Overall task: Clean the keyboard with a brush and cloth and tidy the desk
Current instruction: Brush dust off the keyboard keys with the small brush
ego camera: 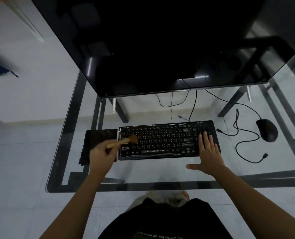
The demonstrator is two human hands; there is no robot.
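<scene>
A black keyboard (167, 140) lies on the glass desk (143, 173) below the monitor. My left hand (102, 153) grips a small brush (126, 140) by its pale wooden handle, and the brown bristles rest on the keys at the keyboard's left end. My right hand (209, 152) lies flat with fingers spread on the keyboard's right end, over the number pad. A dark folded cloth (98, 144) sits on the desk just left of the keyboard, partly hidden by my left hand.
A large black monitor (160, 49) stands at the back of the desk. A black mouse (267, 130) lies at the right, with a loose black cable (246, 140) coiled between it and the keyboard. The floor and my legs show through the glass.
</scene>
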